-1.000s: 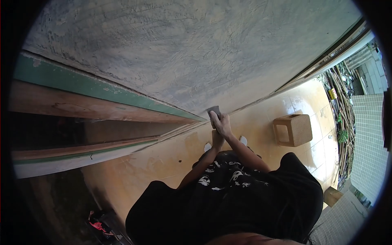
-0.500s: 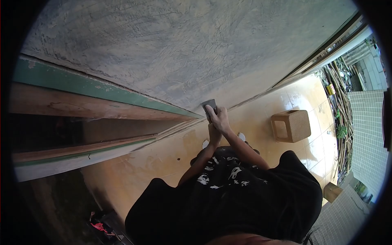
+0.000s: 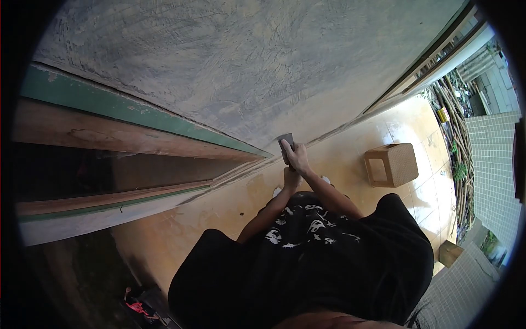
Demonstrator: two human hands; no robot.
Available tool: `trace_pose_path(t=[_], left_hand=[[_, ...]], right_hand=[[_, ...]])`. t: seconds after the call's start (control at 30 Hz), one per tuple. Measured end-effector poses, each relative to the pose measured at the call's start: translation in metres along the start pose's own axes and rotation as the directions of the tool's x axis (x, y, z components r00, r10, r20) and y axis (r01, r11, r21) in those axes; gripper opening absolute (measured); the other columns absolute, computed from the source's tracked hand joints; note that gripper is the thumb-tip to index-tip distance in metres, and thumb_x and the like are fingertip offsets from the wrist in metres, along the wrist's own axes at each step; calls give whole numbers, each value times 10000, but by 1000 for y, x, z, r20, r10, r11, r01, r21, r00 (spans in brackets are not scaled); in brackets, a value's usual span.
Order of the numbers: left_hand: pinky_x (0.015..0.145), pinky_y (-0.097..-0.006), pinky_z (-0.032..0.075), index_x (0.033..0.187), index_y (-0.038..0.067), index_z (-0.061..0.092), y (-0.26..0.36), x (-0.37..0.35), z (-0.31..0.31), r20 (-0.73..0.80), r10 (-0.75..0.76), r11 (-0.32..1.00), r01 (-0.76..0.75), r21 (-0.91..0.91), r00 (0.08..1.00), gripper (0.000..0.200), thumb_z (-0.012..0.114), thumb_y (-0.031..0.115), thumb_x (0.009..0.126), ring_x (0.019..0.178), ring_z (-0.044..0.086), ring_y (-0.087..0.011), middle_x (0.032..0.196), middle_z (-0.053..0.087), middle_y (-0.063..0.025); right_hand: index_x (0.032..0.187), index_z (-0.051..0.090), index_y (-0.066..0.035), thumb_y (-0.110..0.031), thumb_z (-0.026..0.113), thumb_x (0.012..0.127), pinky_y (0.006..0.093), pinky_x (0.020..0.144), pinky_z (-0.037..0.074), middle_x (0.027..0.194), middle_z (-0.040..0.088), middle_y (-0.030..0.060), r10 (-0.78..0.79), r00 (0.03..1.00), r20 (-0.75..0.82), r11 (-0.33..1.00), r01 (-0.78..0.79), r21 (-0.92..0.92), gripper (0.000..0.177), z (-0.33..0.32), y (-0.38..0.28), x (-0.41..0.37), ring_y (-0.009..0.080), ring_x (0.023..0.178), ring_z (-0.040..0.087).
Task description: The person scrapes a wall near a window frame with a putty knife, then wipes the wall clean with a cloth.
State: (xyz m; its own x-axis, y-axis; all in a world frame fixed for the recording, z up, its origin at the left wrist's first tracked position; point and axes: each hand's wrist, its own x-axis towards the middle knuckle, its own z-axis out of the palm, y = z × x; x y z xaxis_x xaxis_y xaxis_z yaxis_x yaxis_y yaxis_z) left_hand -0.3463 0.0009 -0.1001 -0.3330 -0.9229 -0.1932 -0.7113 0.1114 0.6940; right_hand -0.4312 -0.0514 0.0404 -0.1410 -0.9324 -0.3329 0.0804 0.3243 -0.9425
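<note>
My right hand [image 3: 297, 158] is closed around a flat dark-grey piece [image 3: 285, 139] that looks like sandpaper or a sanding block. Its upper end lies against or very near the lower part of the grey, patchily skimmed wall [image 3: 230, 66], beside the green door frame [image 3: 164, 122]. Just below, partly covered by the right hand and wrist, my left hand [image 3: 291, 177] has its fingers curled. Whether it grips the lower end of the same piece is hidden.
A brown woven-pattern stool [image 3: 401, 165] stands on the shiny tiled floor [image 3: 350, 164] to the right. At left is a dark doorway [image 3: 60, 172] with a wooden jamb. Bundled sticks [image 3: 461, 159] lie along the floor's far right edge, near a tiled wall [image 3: 496, 170].
Both hands and the dark-grey piece have shifted slightly to the right along the wall. The view has tilted a little; the grip looks the same.
</note>
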Motion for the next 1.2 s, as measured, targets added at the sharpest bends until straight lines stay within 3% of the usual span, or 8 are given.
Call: trace_pose_path(t=[0.17,0.27,0.3,0.4,0.87,0.97,1.03,1.2], left_hand=[[514,-393,453,903,45,617,83,14,-56,-456,-114,589,-309,-747,883,153,609,183,838,605,638,-302,716,648,-149],[504,-357,433,832,-9,622,5,8,-7,-51,-50,981,39,-190,997,226,619,216,852,595,637,-232,637,637,-117],[495,-358,428,769,-23,608,33,1,-32,131,-340,744,352,-567,931,309,621,272,859,576,622,-197,598,622,-89],[473,-355,411,717,-12,602,74,2,-50,-387,-64,801,-184,-570,920,332,624,288,855,555,606,-170,570,607,-90],[464,-357,404,759,-21,607,36,6,-6,-302,-57,784,-144,-604,952,203,592,149,869,545,595,-176,564,603,-82],[418,-342,399,693,7,558,-30,0,21,165,-177,832,237,-502,970,310,629,252,869,461,553,-200,513,536,-56],[387,-319,405,639,72,498,28,-14,-27,532,-360,267,631,-729,767,392,668,356,848,409,521,-185,494,464,-19],[386,-294,412,633,114,467,52,-16,-33,389,-367,393,520,-758,845,426,678,427,830,392,507,-157,499,442,-7]], right_hand=[[597,552,-17,-371,582,930,263,417,382,494,514,24,-206,978,-43,978,204,-42,487,8,-47,-11,76,438,485],[610,558,-8,-369,594,922,270,428,390,492,510,28,-123,992,22,992,124,-8,479,2,-22,-1,82,438,483],[615,557,-8,-368,592,923,269,428,389,493,508,26,-84,996,7,996,84,0,475,2,-19,-2,82,438,477],[622,553,-12,-367,587,928,264,414,380,494,505,20,-147,988,-40,989,146,-10,470,5,-47,-10,83,425,465],[575,516,-35,-354,572,940,261,361,353,474,479,13,-192,979,-62,979,195,54,489,6,-20,-2,92,376,455],[616,529,-28,-384,576,935,255,367,375,505,495,25,19,1000,-13,997,-18,73,480,-2,21,7,96,378,460],[709,562,-8,-421,574,928,255,388,425,564,554,59,122,992,12,990,-123,64,467,-7,33,8,113,407,511],[858,578,-4,-406,545,944,255,450,489,670,621,65,26,994,108,966,-53,252,413,-11,12,1,127,500,588]])
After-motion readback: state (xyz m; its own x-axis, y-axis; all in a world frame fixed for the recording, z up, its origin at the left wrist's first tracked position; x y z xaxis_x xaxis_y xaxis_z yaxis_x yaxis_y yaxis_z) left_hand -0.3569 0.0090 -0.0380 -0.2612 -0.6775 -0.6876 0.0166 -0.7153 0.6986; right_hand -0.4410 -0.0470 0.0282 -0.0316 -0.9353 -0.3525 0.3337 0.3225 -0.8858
